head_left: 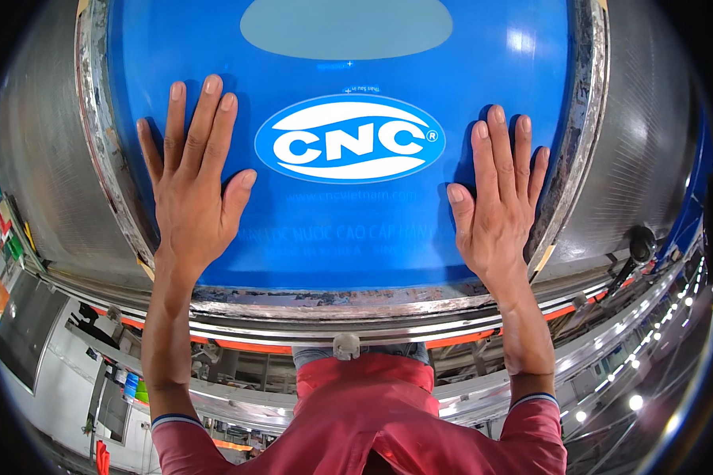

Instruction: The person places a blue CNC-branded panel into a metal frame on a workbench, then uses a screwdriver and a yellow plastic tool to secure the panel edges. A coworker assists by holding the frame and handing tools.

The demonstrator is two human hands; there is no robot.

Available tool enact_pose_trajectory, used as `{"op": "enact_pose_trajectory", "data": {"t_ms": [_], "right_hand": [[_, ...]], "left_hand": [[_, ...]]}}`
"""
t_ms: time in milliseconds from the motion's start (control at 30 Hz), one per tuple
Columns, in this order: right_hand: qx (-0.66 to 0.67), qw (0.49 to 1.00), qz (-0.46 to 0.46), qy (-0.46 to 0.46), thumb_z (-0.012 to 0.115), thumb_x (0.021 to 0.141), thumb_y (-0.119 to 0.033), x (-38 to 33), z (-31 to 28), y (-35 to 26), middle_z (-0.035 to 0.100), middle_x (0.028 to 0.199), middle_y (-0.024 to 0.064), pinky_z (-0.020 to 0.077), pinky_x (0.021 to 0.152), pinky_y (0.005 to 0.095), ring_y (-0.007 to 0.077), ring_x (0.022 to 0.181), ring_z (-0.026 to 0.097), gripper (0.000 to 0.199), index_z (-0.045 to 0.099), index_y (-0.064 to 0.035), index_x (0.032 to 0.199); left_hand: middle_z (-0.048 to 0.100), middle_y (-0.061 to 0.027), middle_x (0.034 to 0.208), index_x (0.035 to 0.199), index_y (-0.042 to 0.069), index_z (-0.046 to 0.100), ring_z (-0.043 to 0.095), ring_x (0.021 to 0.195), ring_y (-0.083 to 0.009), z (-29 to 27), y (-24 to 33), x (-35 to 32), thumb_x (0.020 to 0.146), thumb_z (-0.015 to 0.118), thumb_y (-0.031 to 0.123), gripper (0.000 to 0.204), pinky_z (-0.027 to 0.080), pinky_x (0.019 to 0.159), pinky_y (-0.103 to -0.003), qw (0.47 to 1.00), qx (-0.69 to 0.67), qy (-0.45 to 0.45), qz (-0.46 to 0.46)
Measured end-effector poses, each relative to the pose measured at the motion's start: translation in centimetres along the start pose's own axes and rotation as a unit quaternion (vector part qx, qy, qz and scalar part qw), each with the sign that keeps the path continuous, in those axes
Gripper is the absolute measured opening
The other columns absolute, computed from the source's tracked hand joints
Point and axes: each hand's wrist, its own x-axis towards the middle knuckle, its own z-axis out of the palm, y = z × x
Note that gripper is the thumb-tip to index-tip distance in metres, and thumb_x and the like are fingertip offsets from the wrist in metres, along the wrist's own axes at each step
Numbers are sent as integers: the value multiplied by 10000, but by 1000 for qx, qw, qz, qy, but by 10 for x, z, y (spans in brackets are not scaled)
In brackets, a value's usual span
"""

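Note:
A bright blue panel, which looks like a screen-printing screen (329,269), spreads out in front of me inside a worn, paint-stained frame (356,307). An oval white-and-blue logo (350,141) shows in its middle, with faint lettering below it. My left hand (190,182) is at the left of the logo, palm down, fingers stretched out over the blue surface. On the other side, my right hand (499,202) is also palm down with its fingers extended. Neither hand holds anything; whether the palms press on the surface I cannot tell.
Beyond the logo lies a large pale grey-blue oval (346,28). Grey metallic surfaces flank the frame, and a black knob or handle (642,244) stands at the right. A metal rail (404,328) with an orange strip runs between the frame and my body.

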Motion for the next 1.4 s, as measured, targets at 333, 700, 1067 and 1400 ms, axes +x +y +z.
{"op": "enact_pose_trajectory", "data": {"t_ms": [333,700,1067,1400], "right_hand": [[-14,1000,2,4,359,1082,-534,-1,1,-1,372,1658,66,106,1242,608,357,1569,229,638,444,-133,1570],[-36,999,-4,23,282,1092,-552,1,4,-5,382,1653,62,115,1252,588,378,1560,241,642,448,-155,1569],[-55,998,-14,34,246,1098,-510,1,10,-3,345,1670,46,63,1279,545,311,1584,188,616,383,-188,1605],[-52,998,-22,30,281,1105,-497,1,6,-4,361,1661,78,96,1264,563,350,1574,212,612,411,-145,1588]], "left_hand": [[290,-28,1693,1616,191,341,147,1592,-308,-5,2,1,1058,342,557,667,29,1268,-615,1000,-5,-13,-13],[305,-44,1690,1583,193,427,182,1580,-345,-19,7,4,1019,496,507,649,57,1222,-664,998,-30,-43,-24],[300,-21,1693,1590,213,415,186,1579,-334,-15,6,4,987,565,473,673,60,1208,-694,998,-57,-18,-18],[300,-28,1692,1591,192,410,184,1581,-337,-18,8,4,995,542,492,679,56,1218,-682,998,-48,-41,-31]]}}
